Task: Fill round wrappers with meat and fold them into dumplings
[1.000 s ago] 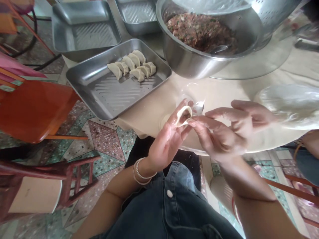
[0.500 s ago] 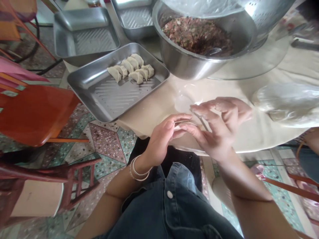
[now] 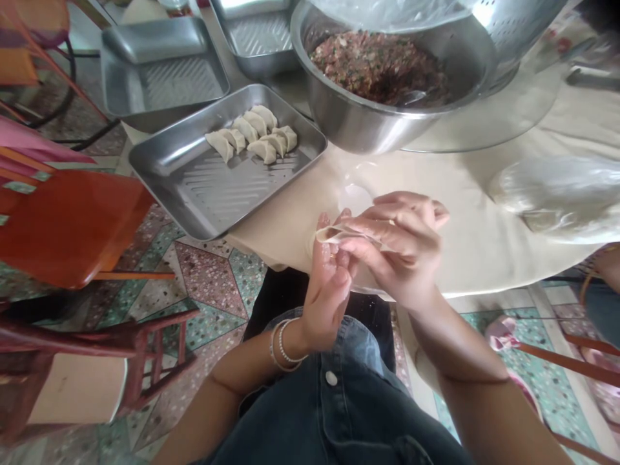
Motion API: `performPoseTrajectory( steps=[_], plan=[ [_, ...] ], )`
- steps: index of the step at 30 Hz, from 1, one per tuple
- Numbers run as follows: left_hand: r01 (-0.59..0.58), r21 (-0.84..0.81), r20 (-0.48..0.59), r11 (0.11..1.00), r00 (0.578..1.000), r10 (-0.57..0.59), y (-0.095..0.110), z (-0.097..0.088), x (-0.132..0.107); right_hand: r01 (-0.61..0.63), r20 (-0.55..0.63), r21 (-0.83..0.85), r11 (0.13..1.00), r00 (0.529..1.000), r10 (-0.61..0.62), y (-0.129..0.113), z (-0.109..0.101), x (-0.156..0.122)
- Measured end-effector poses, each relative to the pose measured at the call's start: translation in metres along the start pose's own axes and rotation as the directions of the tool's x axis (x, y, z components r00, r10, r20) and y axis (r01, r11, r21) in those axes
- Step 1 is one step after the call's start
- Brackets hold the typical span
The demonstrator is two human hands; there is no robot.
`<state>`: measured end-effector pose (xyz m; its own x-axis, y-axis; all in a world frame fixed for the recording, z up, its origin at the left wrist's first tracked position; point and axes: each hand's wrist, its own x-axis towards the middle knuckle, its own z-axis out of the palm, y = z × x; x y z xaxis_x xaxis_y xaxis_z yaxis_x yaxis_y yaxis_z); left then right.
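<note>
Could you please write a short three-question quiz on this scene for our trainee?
1. True or false: the dumplings lie in a tray.
2. Multiple choice: which of these shows in the bowl? A) dumplings B) mince C) whole eggs
3. Fill in the blank: the right hand holds a folded dough ____.

Key: 1. True. 2. B. 3. wrapper.
</note>
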<state>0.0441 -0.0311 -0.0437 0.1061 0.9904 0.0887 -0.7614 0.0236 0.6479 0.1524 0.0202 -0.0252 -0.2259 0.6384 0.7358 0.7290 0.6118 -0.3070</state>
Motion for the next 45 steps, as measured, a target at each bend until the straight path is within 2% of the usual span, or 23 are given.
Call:
performPoseTrajectory(
  steps=[2, 4, 9, 16, 19, 22, 26, 32, 37, 40, 45],
  plan=[
    [0.011, 0.024, 0.013, 1.000, 1.000, -0.011, 0.002, -0.003, 0.002, 0.001, 0.048, 0.030, 1.000, 0.999, -0.002, 0.000, 0.000, 0.000],
    [0.013, 0.068, 0.034, 0.998, 0.999, -0.016, 0.002, -0.009, 0.004, 0.004, 0.048, 0.031, 1.000, 0.999, -0.005, 0.000, -0.001, 0.000],
    [-0.078, 0.168, 0.146, 0.983, 0.988, 0.053, -0.002, -0.021, 0.009, 0.023, 0.055, 0.033, 0.999, 0.998, -0.025, 0.000, -0.005, 0.000],
    [-0.195, 0.243, 0.216, 0.950, 0.966, 0.143, 0.001, -0.022, 0.015, 0.042, 0.080, 0.048, 0.998, 0.996, -0.046, 0.001, -0.010, 0.006],
    [-0.190, 0.272, 0.235, 0.943, 0.964, 0.127, 0.002, -0.024, 0.016, 0.030, 0.080, 0.032, 0.999, 0.996, -0.032, 0.004, -0.010, 0.009],
    [-0.159, 0.289, 0.220, 0.944, 0.971, 0.096, 0.004, -0.026, 0.016, 0.058, 0.100, 0.020, 0.998, 0.993, -0.059, 0.007, -0.010, 0.010],
    [-0.108, 0.321, 0.179, 0.941, 0.982, 0.052, 0.006, -0.027, 0.017, 0.070, 0.105, 0.085, 0.994, 0.991, -0.079, 0.011, -0.008, 0.009],
    [-0.040, 0.550, 0.077, 0.834, 0.997, -0.003, 0.015, -0.031, 0.022, 0.065, 0.121, 0.211, 0.975, 0.988, -0.092, 0.013, -0.008, 0.007],
    [0.011, 0.597, 0.028, 0.802, 0.999, -0.035, 0.020, -0.032, 0.020, 0.018, 0.158, 0.226, 0.974, 0.986, -0.055, 0.009, -0.009, 0.009],
    [-0.020, 0.605, 0.034, 0.796, 0.999, 0.000, 0.018, -0.033, 0.018, 0.037, 0.179, 0.233, 0.972, 0.981, -0.081, 0.005, -0.011, 0.011],
    [-0.187, 0.616, 0.145, 0.765, 0.982, 0.124, 0.017, -0.031, 0.022, 0.078, 0.243, 0.163, 0.984, 0.963, -0.117, -0.005, -0.014, 0.012]
  ],
)
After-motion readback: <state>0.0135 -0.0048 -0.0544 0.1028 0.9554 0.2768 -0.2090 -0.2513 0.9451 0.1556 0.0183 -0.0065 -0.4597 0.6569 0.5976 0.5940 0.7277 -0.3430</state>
